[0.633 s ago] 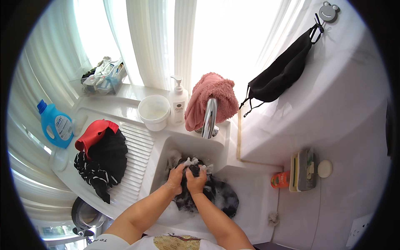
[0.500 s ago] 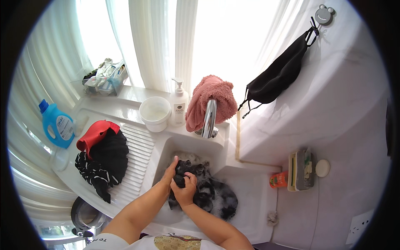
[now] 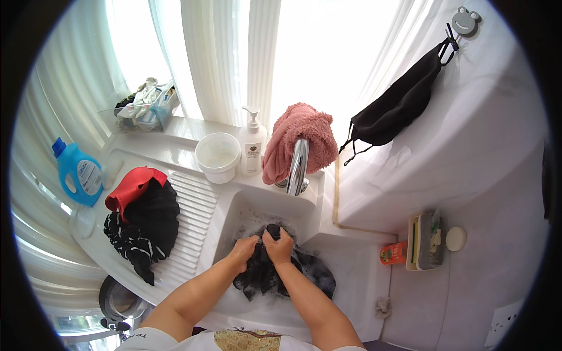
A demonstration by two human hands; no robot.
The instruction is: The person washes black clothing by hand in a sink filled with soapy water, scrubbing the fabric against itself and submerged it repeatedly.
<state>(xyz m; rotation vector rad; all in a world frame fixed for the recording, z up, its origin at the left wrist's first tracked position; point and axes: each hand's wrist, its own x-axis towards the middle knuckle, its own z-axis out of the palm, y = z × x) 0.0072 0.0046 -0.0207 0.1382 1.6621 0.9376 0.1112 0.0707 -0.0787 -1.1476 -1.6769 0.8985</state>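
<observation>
Wet black cloth point(image 3: 260, 275) lies in the soapy water of the white sink point(image 3: 357, 275). Its exact kind of garment cannot be made out. My right hand point(image 3: 280, 247) is closed round a bunch of it, and a dark end sticks up past the thumb. Just to the left, my left hand point(image 3: 243, 251) grips another part of the same cloth, its fingertips partly hidden. Between the two hands the cloth hangs down in folds, and more of it spreads to the right in the suds.
Black clothes point(image 3: 155, 216) and a red piece point(image 3: 136, 186) lie on the ribbed washboard point(image 3: 190, 213). A white tub point(image 3: 218, 159), a pump bottle point(image 3: 252, 146) and the faucet point(image 3: 298, 167), draped with a pink towel point(image 3: 293, 137), stand behind. A blue detergent bottle point(image 3: 79, 175) is at left.
My hands have moved apart from their clasp over the bunched cloth. The right one has shifted up and right, lifting part of the cloth, which now hangs between both hands.
</observation>
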